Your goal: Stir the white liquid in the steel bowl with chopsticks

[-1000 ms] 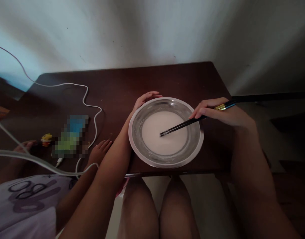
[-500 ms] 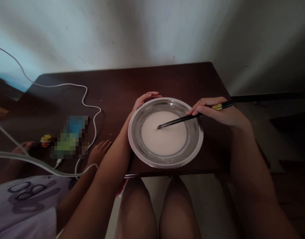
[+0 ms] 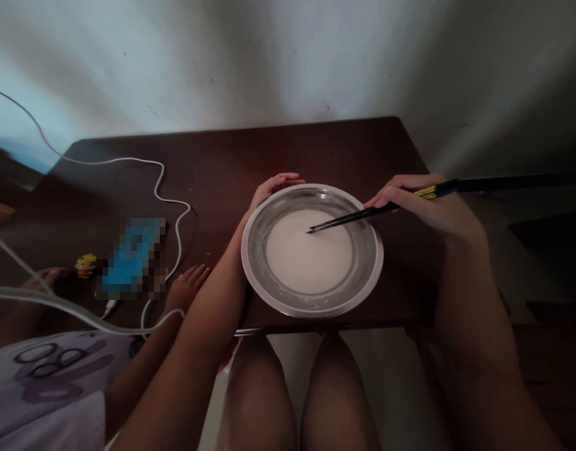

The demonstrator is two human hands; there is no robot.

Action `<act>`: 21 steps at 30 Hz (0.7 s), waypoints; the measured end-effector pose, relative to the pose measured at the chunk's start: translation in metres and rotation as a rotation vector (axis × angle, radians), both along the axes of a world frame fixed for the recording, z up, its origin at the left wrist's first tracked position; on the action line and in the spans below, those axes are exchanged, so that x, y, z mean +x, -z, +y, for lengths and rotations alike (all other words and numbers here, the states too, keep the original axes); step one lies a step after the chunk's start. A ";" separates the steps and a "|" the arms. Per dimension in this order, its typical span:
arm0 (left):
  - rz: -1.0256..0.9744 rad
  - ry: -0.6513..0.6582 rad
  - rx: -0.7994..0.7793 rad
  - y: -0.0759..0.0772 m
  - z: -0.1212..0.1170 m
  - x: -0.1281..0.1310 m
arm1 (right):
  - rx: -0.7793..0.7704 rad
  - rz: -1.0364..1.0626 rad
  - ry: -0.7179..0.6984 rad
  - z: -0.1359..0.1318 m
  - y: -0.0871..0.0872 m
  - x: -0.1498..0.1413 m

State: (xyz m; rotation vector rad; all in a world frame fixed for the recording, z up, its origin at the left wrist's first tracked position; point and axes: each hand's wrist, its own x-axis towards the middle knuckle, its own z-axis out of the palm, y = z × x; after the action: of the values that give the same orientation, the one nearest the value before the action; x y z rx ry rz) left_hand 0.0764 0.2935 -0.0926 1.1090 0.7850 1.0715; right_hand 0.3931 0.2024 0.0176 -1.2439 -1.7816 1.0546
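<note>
A wide stainless steel bowl [image 3: 366, 258] stands close to the table's front edge. Inside it is a smooth white liquid [image 3: 307, 263], with a whitish film on the lower wall. My left hand [image 3: 270, 188] curves round the bowl's far left side, its fingers behind the rim and partly hidden. In my right hand [image 3: 422, 199] is a pair of black chopsticks [image 3: 346, 218] with yellow bands near the upper ends. The chopsticks slant down to the left over the right rim, and their tips meet the liquid's surface near the middle.
The dark wooden table [image 3: 231, 156] meets a pale wall [image 3: 278, 69]. On its left lie a blurred-out phone [image 3: 135, 257], a white cable [image 3: 178, 228] and a small yellow toy figure [image 3: 86, 265]. Another person's hand [image 3: 187, 288] rests beside my left forearm.
My right hand has drawn the chopsticks to the right and slightly away from me, their tips moving across the liquid. The bowl and my left hand have stayed in place. The phone's screen colours differ.
</note>
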 end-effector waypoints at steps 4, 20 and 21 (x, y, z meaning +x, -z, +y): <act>-0.021 -0.001 0.026 0.001 0.001 -0.001 | -0.047 0.002 -0.060 -0.001 -0.003 0.003; -0.002 -0.028 0.021 0.002 0.001 0.001 | -0.083 0.015 -0.194 0.000 0.001 -0.005; -0.006 -0.033 0.019 0.003 0.001 0.001 | -0.068 0.011 -0.168 0.001 0.002 -0.005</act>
State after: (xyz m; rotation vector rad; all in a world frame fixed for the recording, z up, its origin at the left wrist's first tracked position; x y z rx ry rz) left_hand 0.0770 0.2949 -0.0960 1.1118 0.7918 1.1118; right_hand 0.3881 0.2029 0.0158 -1.1408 -1.8823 1.2226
